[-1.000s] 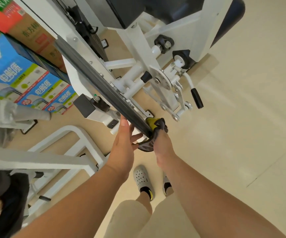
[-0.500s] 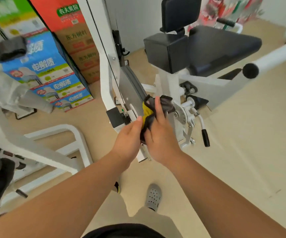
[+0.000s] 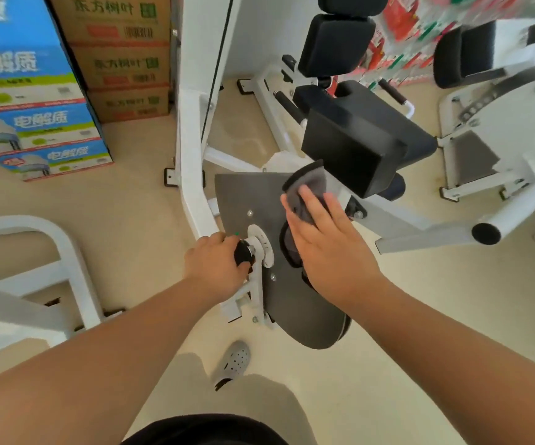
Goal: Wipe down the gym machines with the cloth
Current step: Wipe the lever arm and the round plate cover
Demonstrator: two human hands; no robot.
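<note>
The cloth (image 3: pixel 307 194), dark grey, lies pressed flat against the upper right part of the grey plate (image 3: pixel 259 200) of the gym machine (image 3: pixel 192 175); the right hand (image 3: pixel 327 245) is spread wide on top of it, palm down, fingers (image 3: pixel 307 200) stretched forward over the fabric, so that the cloth shows beyond the fingertips and again under the heel of the palm; the left hand (image 3: pixel 214 264) is curled around a black knob (image 3: pixel 243 254) that sticks out of a white round disc (image 3: pixel 261 245) bolted to the plate, the fingers closed on it; a white upright post of the machine rises just left of the plate; a black padded seat (image 3: pixel 359 146) sits behind and right of the cloth, close to it; a grey shoe (image 3: pixel 232 362) stands on the pale floor (image 3: pixel 131 220) below the plate; stacked cardboard boxes (image 3: pixel 35 88), blue and brown, stand well apart at the upper left; a white tube with a black end cap (image 3: pixel 486 233) reaches in from the right.
</note>
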